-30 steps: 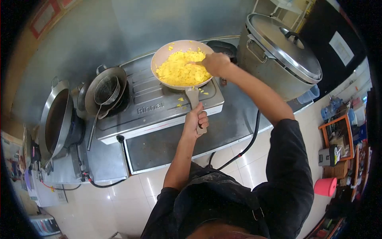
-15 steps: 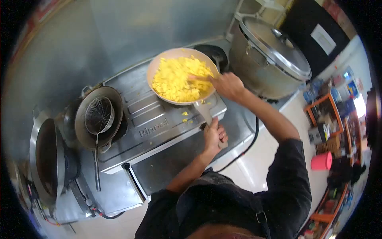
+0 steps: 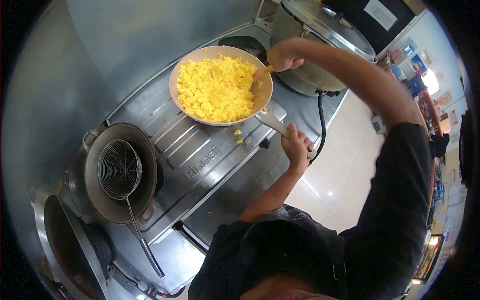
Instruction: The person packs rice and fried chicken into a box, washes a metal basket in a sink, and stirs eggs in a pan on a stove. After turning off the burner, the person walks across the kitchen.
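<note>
A pale pan full of yellow scrambled egg sits on the stove. My left hand is closed round the pan's light handle. At the pan's right rim, my right hand grips a wooden spatula, whose blurred end reaches down into the pan beside the egg. A few egg bits lie on the stove top below the pan.
A wok holding a wire strainer sits left, with a larger wok beyond it. A big lidded pot stands right, behind my right hand. A black hose runs down from it. The metal wall is behind.
My right hand has moved from over the pan's right side to its upper right rim, with the elbow raised. The view has shifted and turned; my left hand still holds the handle.
</note>
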The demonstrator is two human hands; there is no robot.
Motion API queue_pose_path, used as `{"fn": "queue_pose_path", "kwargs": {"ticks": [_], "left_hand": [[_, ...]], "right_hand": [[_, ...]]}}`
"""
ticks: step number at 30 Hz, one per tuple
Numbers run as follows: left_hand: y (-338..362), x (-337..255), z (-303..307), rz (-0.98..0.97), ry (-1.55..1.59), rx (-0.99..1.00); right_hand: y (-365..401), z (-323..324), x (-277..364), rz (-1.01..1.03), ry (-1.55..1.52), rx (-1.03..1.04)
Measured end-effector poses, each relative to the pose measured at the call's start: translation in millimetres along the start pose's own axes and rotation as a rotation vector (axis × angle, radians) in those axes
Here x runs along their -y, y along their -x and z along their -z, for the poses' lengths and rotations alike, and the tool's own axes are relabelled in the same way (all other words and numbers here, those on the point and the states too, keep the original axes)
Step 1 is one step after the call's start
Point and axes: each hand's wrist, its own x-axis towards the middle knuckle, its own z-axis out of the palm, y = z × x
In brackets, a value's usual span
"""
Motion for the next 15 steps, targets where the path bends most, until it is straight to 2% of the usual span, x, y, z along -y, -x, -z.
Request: {"fn": "queue_pose_path", "kwargs": {"ticks": [1,4,6,8,10,11,15], "left_hand": [[1,-5,0,0.014,-0.005,-0.007],[6,-15,4,0.035,-0.021,-0.002],[9,-23,6,0.031,-0.055,-0.009],[6,-29,5,0.074,-0.043,-0.025],[7,-34,4,0.095,-0.059,-0.024],[6,-34,6,0.094,-0.069,-0.008],[8,-33,10,0.031,-0.065,0.021]], "right_hand": [[3,-9,1,0.065,-0.075,-0.160],[-35,-69,8,0.052,-0.051,-0.746],[-12,-90,26,0.046,-0.102,-0.825],[11,-121,43,0.028,0.150,-0.920],[34,-150,53,0.141,0.262,-0.997],[55,-148,53,0.173,0.288,-0.853],[114,-106,9,0.204,0.310,-0.795]]}}
